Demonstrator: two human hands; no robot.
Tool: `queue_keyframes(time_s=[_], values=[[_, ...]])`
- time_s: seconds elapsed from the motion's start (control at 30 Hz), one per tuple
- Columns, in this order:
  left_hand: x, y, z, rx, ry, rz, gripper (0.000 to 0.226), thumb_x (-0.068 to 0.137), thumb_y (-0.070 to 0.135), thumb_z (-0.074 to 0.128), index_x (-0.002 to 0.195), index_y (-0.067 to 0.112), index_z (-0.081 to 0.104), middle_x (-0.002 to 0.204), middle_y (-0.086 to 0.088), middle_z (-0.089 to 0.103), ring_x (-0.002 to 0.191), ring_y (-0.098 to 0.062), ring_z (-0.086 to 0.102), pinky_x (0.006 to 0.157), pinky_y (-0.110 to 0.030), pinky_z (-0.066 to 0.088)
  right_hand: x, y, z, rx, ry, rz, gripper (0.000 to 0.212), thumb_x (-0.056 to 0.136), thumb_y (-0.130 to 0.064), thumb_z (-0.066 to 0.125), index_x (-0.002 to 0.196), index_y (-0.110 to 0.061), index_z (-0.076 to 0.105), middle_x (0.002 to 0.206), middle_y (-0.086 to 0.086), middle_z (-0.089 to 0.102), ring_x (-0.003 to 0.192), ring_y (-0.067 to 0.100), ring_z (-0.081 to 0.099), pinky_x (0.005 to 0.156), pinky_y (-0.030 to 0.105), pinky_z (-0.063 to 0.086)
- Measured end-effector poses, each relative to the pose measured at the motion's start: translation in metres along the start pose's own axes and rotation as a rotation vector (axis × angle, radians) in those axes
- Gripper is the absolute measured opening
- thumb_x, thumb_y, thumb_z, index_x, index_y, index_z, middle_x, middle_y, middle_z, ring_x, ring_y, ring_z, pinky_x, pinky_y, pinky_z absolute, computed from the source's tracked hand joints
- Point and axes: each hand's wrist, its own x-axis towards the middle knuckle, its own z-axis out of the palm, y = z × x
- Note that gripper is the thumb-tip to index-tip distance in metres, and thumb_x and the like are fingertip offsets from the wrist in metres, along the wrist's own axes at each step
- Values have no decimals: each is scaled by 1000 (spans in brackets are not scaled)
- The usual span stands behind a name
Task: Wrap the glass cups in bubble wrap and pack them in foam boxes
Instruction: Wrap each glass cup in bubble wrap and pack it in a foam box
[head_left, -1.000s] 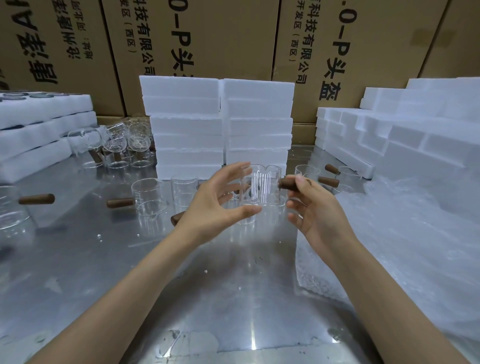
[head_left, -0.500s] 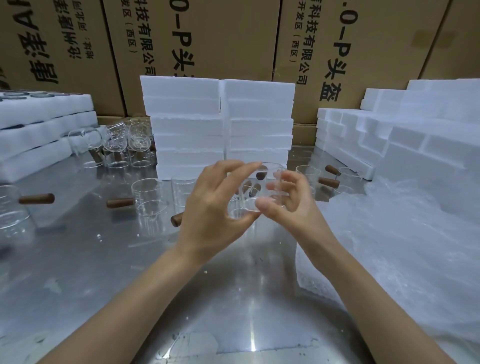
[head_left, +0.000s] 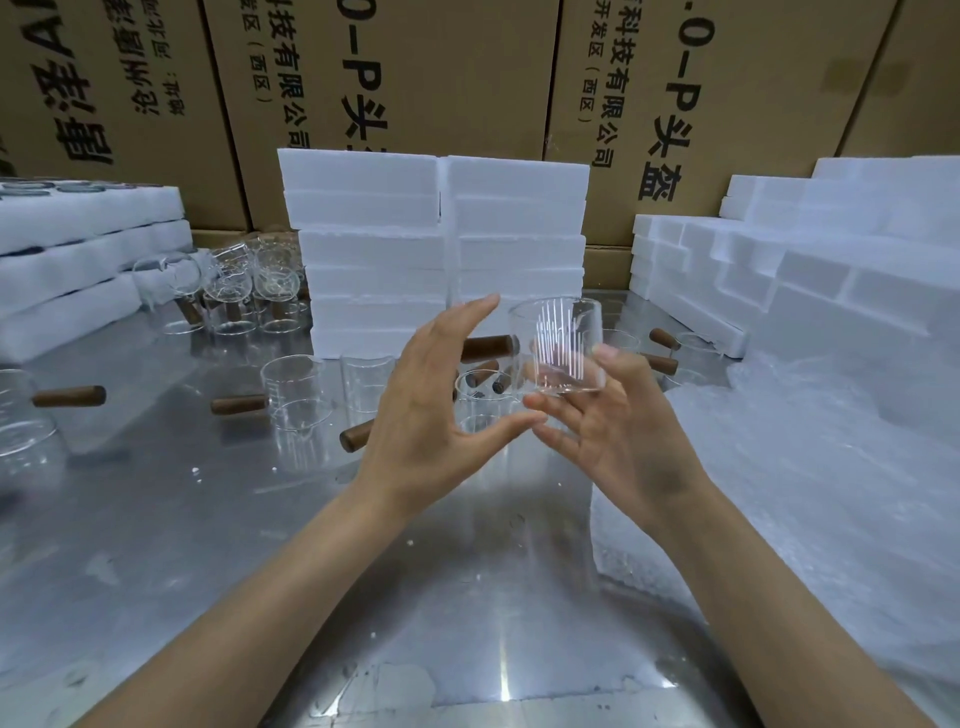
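I hold a clear glass cup (head_left: 558, 348) upright above the metal table (head_left: 311, 571). Its brown wooden handle (head_left: 488, 347) points left, partly hidden behind my left hand. My right hand (head_left: 618, 441) carries the cup, with fingers under its base and the thumb against its right side. My left hand (head_left: 431, 410) is beside the cup with straight fingers spread; its thumb tip meets my right fingertips below the base. A sheet of bubble wrap (head_left: 779, 493) lies on the table to the right. White foam boxes (head_left: 431, 249) are stacked behind the cup.
Several more glass cups with wooden handles (head_left: 296, 400) stand or lie on the table ahead and at the far left (head_left: 244, 291). Foam pieces are piled at the right (head_left: 779, 275) and left (head_left: 78, 249). Cardboard cartons (head_left: 441, 78) wall off the back.
The cup was turned between my hands: its handle pointed right a second ago and now points left. The cup rose slightly and shifted right, and my left fingers opened away from it.
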Motion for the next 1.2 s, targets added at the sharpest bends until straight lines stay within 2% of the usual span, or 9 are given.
queue_keyframes(time_s=[0.1, 0.27, 0.37, 0.43, 0.63, 0.73, 0.93, 1.07, 1.2], values=[[0, 2, -2, -26, 30, 5, 70, 76, 44, 75, 133, 11, 49, 131, 2, 55, 118, -18, 56, 100, -43, 46, 1, 1, -2, -47, -74, 41, 61, 77, -45, 49, 127, -11, 54, 116, 4, 67, 99, 14, 65, 78, 26, 52], [0, 1, -4, 112, 63, 62, 60, 73, 28, 80, 126, 10, 58, 119, -2, 63, 112, -18, 56, 102, -35, 41, 3, 6, 0, -161, -21, 33, 60, 71, -53, 61, 125, -30, 52, 122, -10, 63, 112, 7, 60, 88, 35, 52], [-2, 1, -2, 217, 50, 109, 60, 69, 21, 81, 124, 11, 61, 117, -4, 64, 112, -25, 58, 101, -47, 41, 3, 12, 4, -307, 60, -5, 76, 62, -54, 72, 129, -33, 42, 123, -13, 53, 102, -7, 59, 88, 32, 53], [-3, 0, -1, 267, 48, 134, 64, 67, 20, 85, 126, 13, 61, 118, -4, 64, 115, -26, 55, 103, -51, 39, 4, 15, 3, -377, 141, -23, 74, 59, -52, 75, 123, -33, 42, 120, -6, 53, 102, -1, 61, 87, 31, 54], [0, 2, 1, 57, 39, 109, 93, 73, 50, 74, 143, 19, 21, 146, -4, 36, 136, -12, 32, 111, -36, 35, 6, 12, -4, -188, 184, -17, 45, 59, -46, 68, 96, -21, 62, 106, 0, 67, 107, 12, 62, 92, 34, 49], [-4, 3, 2, -49, -9, -6, 95, 71, 48, 77, 143, 33, 17, 150, -3, 36, 139, 0, 26, 112, -33, 35, 4, 9, -2, -145, 107, 11, 56, 58, -49, 62, 103, -16, 64, 114, 7, 67, 109, 16, 61, 98, 34, 43], [-6, 6, 4, -130, -38, -78, 68, 77, 36, 74, 136, 16, 45, 131, 12, 51, 123, -1, 47, 103, -13, 36, 4, 8, -1, -89, -15, 89, 46, 71, -44, 48, 98, -16, 71, 100, -1, 72, 94, 10, 64, 101, 34, 38], [-5, 6, 2, -56, 6, -59, 66, 77, 30, 78, 135, 15, 50, 124, 3, 55, 116, -8, 51, 99, -24, 43, 5, 6, -3, -98, -41, 111, 51, 72, -44, 51, 118, -24, 60, 121, -5, 65, 111, 8, 60, 102, 36, 35], [-6, 4, 4, 10, 0, -32, 65, 76, 24, 80, 134, 20, 50, 120, -3, 53, 112, -15, 51, 99, -21, 40, 6, 13, 0, -257, 0, 42, 53, 70, -46, 67, 119, -37, 51, 124, -19, 54, 117, 1, 51, 94, 33, 42]])
